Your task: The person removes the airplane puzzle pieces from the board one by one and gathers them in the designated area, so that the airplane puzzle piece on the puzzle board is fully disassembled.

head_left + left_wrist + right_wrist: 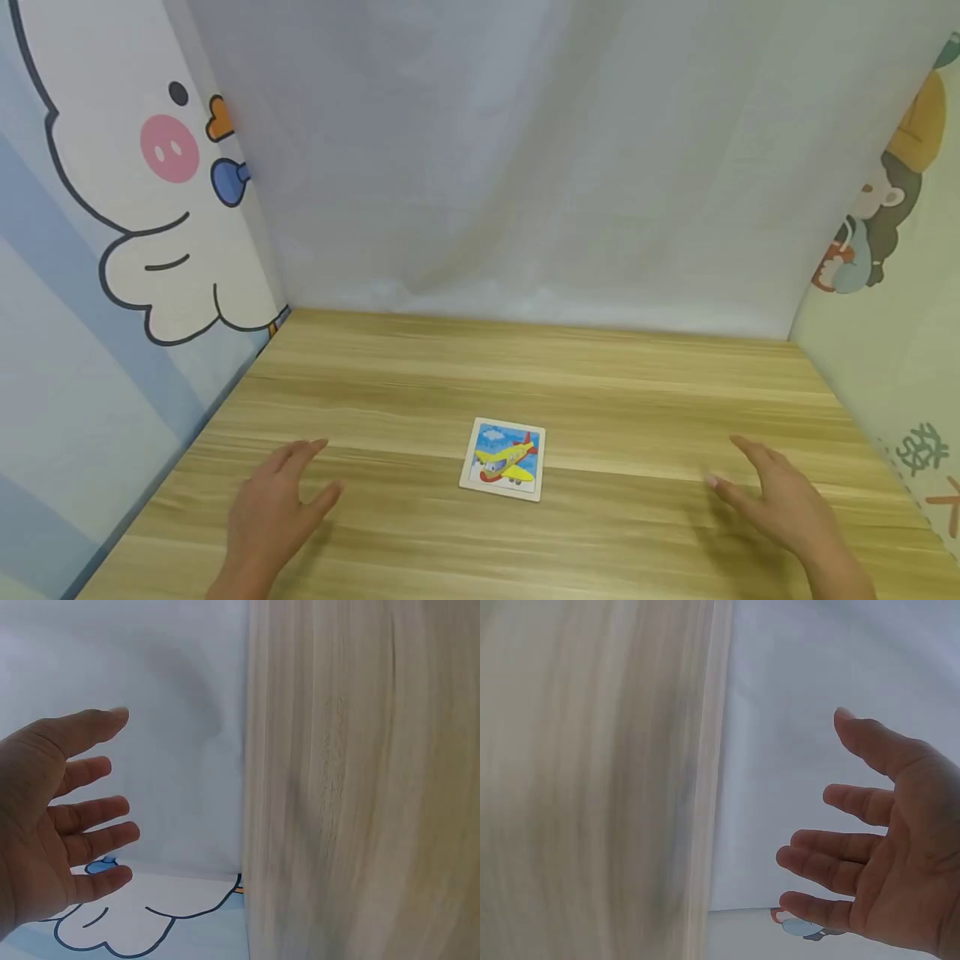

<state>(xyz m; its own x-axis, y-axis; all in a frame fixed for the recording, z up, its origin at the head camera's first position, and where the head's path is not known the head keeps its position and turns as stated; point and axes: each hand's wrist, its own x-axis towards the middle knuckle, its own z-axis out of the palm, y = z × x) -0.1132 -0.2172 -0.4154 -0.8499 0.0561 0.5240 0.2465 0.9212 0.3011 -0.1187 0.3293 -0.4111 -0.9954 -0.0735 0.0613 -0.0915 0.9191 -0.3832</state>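
A small square puzzle (502, 460) lies flat on the wooden table, its white frame around a picture of a yellow and red airplane on blue sky. To its left, apart from it, is my left hand (272, 504), thumb and fingers spread and holding nothing. On the other side my right hand (780, 500) hovers over the table, also holding nothing. The left wrist view shows the left palm (37, 832) with fingers loosely extended. Likewise the right palm (907, 877) appears bare in the right wrist view.
The wood-grain table (600, 550) meets a pale curtain (525, 208) at the back. A wall with a cartoon bird print (187, 275) stands on the left. At the right is a greenish wall (900, 350) with printed figures.
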